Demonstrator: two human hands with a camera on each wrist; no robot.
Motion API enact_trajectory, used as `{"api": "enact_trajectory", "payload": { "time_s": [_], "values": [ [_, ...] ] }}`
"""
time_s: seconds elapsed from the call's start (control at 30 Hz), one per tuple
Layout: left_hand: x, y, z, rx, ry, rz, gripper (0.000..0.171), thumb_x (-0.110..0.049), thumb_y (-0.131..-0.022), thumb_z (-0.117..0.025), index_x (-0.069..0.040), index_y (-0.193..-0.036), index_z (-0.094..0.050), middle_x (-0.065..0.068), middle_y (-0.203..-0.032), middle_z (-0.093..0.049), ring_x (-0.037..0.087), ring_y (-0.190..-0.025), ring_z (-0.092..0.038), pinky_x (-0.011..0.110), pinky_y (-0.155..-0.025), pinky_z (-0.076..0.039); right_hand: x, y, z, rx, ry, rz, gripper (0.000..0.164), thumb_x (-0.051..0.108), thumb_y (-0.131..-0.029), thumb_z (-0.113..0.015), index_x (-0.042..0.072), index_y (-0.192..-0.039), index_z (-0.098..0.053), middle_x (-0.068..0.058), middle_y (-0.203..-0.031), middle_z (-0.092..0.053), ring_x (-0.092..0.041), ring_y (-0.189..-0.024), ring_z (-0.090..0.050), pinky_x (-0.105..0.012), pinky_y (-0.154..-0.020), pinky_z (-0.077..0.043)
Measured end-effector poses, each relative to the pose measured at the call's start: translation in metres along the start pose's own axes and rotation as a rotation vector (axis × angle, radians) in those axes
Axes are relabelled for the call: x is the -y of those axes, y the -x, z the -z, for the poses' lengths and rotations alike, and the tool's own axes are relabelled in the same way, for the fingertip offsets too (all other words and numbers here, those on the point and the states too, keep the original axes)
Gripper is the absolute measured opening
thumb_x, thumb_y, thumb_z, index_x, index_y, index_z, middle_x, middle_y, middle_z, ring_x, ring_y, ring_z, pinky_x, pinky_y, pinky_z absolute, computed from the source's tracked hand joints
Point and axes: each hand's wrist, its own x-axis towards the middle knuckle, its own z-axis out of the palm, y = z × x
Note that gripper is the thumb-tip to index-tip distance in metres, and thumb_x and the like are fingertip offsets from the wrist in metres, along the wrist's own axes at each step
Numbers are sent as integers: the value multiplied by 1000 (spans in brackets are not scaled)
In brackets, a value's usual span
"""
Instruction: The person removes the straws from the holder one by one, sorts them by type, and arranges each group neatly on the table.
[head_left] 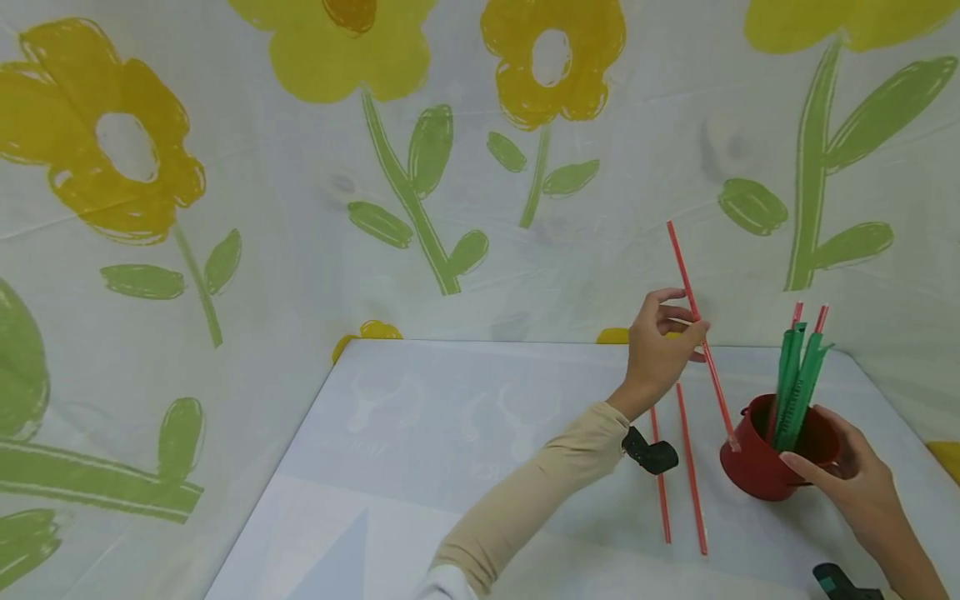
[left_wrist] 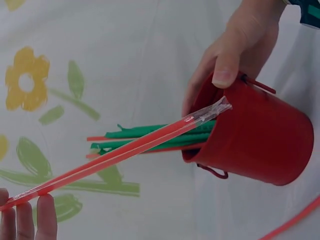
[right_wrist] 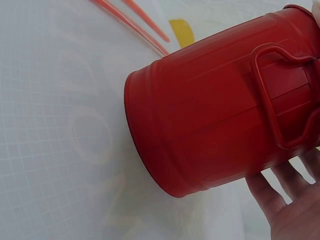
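Note:
My left hand [head_left: 662, 346] pinches a long red straw [head_left: 716, 385] in a clear wrapper. The straw slants down, its lower end overlapping the near side of a red metal pail [head_left: 761, 467] in the head view. My right hand [head_left: 862, 475] grips that pail at the rim and side, thumb at the front. The pail tilts, and a wire handle [right_wrist: 267, 95] hangs at its side. Inside it stand several green-wrapped bundles [head_left: 797, 392] with red straw tips poking out; their lower ends are hidden. In the left wrist view, the wrapped straw [left_wrist: 135, 150] crosses in front of these bundles.
Two more red straws, one left [head_left: 663, 504] and one right [head_left: 692, 479], lie on the white table [head_left: 420, 433] below my left hand. A flower-printed cloth [head_left: 285, 208] hangs behind and to the left. Dark wrist devices [head_left: 651, 454] sit on both wrists.

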Motion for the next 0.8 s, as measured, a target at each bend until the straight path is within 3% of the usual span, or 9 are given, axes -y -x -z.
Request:
{"api": "enact_trajectory", "payload": {
  "time_s": [0.2, 0.4, 0.47, 0.67, 0.8],
  "values": [
    [-1, 6, 11, 17, -10, 64, 42, -1, -87, -64, -8, -126, -49, 8, -93, -58, 7, -76, -57, 32, -53, -57, -1, 1, 1, 2, 2, 8, 83, 32, -88, -67, 34, -151, -12, -16, -153, -21, -37, -132, -26, -7, -62, -47],
    [-16, 17, 21, 31, -129, 89, 39, 0, -88, -63, -3, -124, -49, 13, -95, -59, 7, -76, -57, 32, -58, -58, -1, 1, 1, 12, -10, 16, 83, 31, -88, -67, 34, -151, -13, -13, -153, -22, -33, -129, -27, -5, -60, -46],
    [-17, 20, 25, 40, -115, 108, 39, 1, -88, -62, -1, -124, -48, 14, -95, -59, 8, -75, -58, 36, -58, -58, -1, 1, 1, 13, -12, 13, 83, 31, -88, -67, 34, -151, -13, -13, -153, -22, -33, -129, -27, -5, -61, -46],
    [7, 23, 35, 34, -70, 167, 41, -1, -87, -65, -9, -124, -50, 4, -91, -58, 8, -72, -59, 35, -55, -57, -4, 0, 0, 3, -4, 28, 82, 31, -88, -67, 34, -151, -14, -10, -153, -25, -25, -128, -30, -5, -64, -45],
    [19, 25, 42, 14, -64, 197, 41, -2, -86, -67, -9, -124, -52, 5, -90, -58, 8, -70, -60, 35, -53, -57, -6, -1, 0, 2, -9, 42, 81, 30, -88, -67, 35, -151, -15, -7, -152, -26, -22, -128, -31, -4, -64, -44]
  ]
}}
